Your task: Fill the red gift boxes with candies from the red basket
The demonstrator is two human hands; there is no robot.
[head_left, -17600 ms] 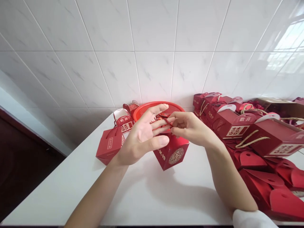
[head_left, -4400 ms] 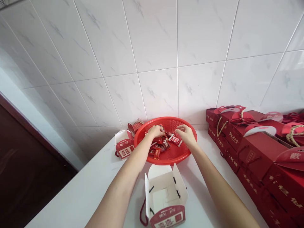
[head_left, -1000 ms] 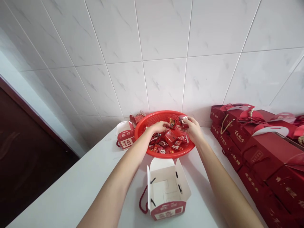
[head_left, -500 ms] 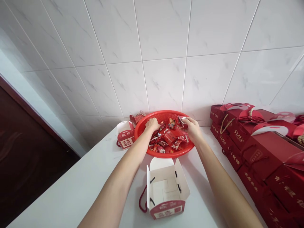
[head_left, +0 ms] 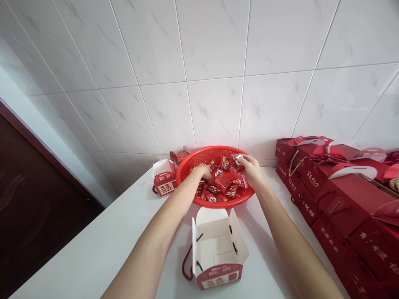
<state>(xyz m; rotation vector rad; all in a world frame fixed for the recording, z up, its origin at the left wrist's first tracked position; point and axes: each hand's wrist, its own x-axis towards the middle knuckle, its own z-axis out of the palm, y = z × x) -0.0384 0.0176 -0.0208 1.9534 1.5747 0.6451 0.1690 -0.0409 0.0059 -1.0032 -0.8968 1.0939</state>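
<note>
The right hand (head_left: 252,170) is nearly closed, its thumb and fingers pinched on a small red-and-white wrapped sweet (head_left: 238,159) near the far rim of the basket. The left hand (head_left: 202,172) is curved downward with its fingertips buried among the sweets, so I cannot tell whether it has hold of anything. The work in hand looks like picking wrapped sweets out of the pile by hand. The right hand's pinch looks secure enough to lift its sweet clear, while the left calls for a closed grip on a single packet before it rises, since the pieces lie loose and overlapping. The pile of wrapped sweets (head_left: 222,187) sits directly below and between the hands, spread across the lower half of a round red plastic basket (head_left: 224,204). A larger red packet (head_left: 222,184) lies near its middle. The basket rests on a white counter (head_left: 93,249). Nearer the person, below the forearms, stands an open white-lined gift box (head_left: 216,251) with a red cord (head_left: 187,261) at its side. A small red box (head_left: 164,185) stands just left of the basket, and rows of red gift boxes (head_left: 333,199) with rope handles (head_left: 293,164) line the right side against the white tile wall (head_left: 212,62).
</note>
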